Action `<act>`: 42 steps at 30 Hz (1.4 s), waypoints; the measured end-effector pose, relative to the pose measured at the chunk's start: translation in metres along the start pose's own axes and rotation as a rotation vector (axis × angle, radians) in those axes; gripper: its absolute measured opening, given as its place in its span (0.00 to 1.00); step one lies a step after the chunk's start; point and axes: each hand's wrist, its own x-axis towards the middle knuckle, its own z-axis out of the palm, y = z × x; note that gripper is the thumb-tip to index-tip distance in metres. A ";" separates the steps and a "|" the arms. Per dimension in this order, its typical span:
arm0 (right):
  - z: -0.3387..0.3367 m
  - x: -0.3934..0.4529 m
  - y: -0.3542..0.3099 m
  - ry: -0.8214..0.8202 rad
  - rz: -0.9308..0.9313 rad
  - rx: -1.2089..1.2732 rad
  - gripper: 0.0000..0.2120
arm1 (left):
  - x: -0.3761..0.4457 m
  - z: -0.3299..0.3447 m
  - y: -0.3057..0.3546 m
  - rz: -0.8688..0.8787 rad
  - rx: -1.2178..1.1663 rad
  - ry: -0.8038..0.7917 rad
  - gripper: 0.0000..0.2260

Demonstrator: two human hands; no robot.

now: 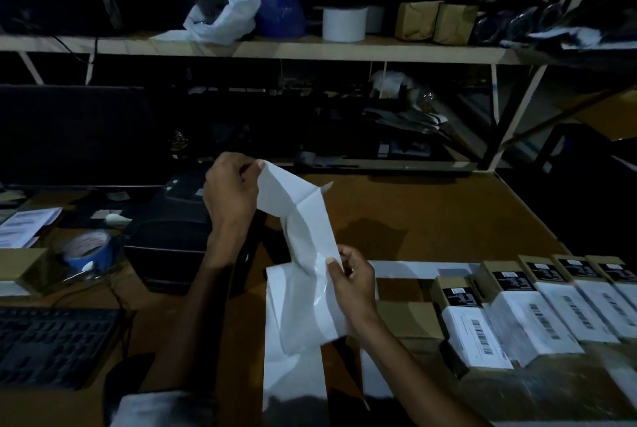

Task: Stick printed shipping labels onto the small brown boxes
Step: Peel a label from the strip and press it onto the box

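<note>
Label strip (303, 237) held above the middle of the bench (431, 213), white, creased, running from upper left down to lower right, its tail draped over more white sheet lying flat near the front edge. Left hand (231, 195) pinching the strip's top end, fingers curled around it. Right hand (351, 280) gripping the lower part, thumb pressed on the glossy face. Small brown boxes (537, 302) lined up in a row toward the right front corner, touching one another, white barcoded labels already on top. Blue tape roll (90, 249) near the left edge; keyboard (55, 344) at the left front corner.
</note>
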 end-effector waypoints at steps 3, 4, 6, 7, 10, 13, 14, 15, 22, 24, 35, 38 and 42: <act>0.000 0.005 0.000 0.036 0.021 -0.026 0.11 | 0.024 -0.007 0.006 -0.027 0.061 0.099 0.12; -0.001 0.007 0.001 0.050 0.025 -0.045 0.11 | 0.029 -0.009 0.008 -0.036 0.074 0.135 0.12; -0.002 0.011 0.002 0.074 0.048 -0.078 0.10 | 0.039 -0.013 0.013 -0.061 0.092 0.213 0.12; -0.002 0.014 0.004 0.087 0.068 -0.087 0.10 | 0.042 -0.016 0.016 -0.080 0.102 0.250 0.12; -0.003 0.024 0.010 0.126 0.133 -0.150 0.11 | 0.049 -0.022 0.020 -0.108 0.131 0.329 0.12; -0.002 0.037 0.007 0.148 0.156 -0.162 0.11 | 0.046 -0.025 0.023 -0.075 0.131 0.352 0.13; 0.000 0.041 0.003 0.127 0.156 -0.155 0.11 | 0.042 -0.024 0.023 -0.053 0.115 0.345 0.12; 0.003 0.046 -0.002 0.093 0.155 -0.137 0.11 | 0.036 -0.023 0.024 -0.024 0.094 0.331 0.12; 0.037 0.105 -0.048 -0.011 0.240 -0.003 0.04 | -0.020 0.002 0.022 0.086 -0.002 0.204 0.09; 0.041 0.134 -0.039 0.085 0.273 -0.027 0.12 | -0.039 0.009 0.021 0.112 -0.014 0.186 0.07; -0.027 0.047 -0.054 -0.034 0.813 0.584 0.17 | -0.110 0.037 0.010 0.329 0.060 0.411 0.06; -0.044 0.030 -0.059 0.044 0.826 0.695 0.22 | -0.100 0.034 0.020 0.347 0.060 0.470 0.06; -0.059 0.004 -0.100 -0.246 0.668 0.411 0.33 | -0.098 0.032 0.041 0.517 0.118 0.520 0.04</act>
